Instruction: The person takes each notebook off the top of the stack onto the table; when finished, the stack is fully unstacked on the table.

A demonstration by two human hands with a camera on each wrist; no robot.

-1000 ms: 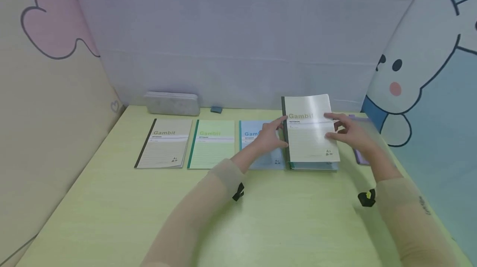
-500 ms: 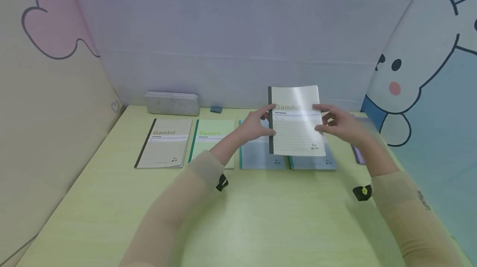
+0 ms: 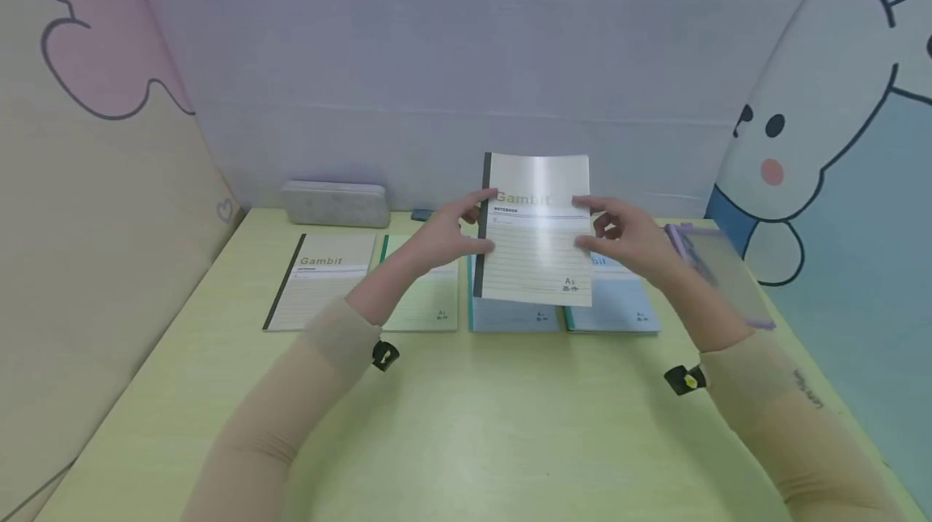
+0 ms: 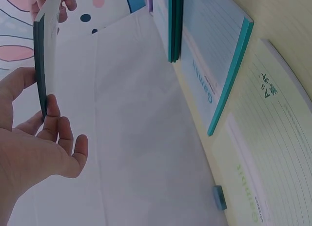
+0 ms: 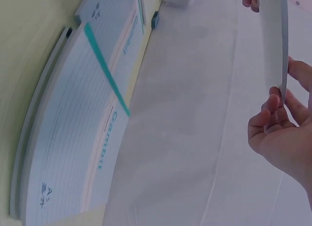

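A white notebook [image 3: 535, 259] with a dark spine and "Gambit" on its cover is held up above the table. My left hand [image 3: 446, 232] pinches its spine edge between thumb and fingers; in the left wrist view that hand [image 4: 36, 143] grips the dark spine [image 4: 40, 65]. At the opposite edge my right hand [image 3: 629, 239] pinches the cover, and the right wrist view has the hand [image 5: 287, 123] gripping the notebook's edge [image 5: 273, 40]. Beneath it lie a blue notebook [image 3: 513, 318] and, to the right, a stack topped by another blue notebook [image 3: 615, 307].
To the left lie a green notebook [image 3: 425, 303] and a white notebook [image 3: 328, 267] with a dark spine. A grey pencil case [image 3: 336, 204] and a small blue eraser-like block [image 3: 421, 214] stand at the back. A purple-edged clear pouch [image 3: 721, 267] lies far right.
Both hands have lifted the white notebook off the right-hand stack and carried it left and up. The blue notebook on top of that stack is now uncovered.
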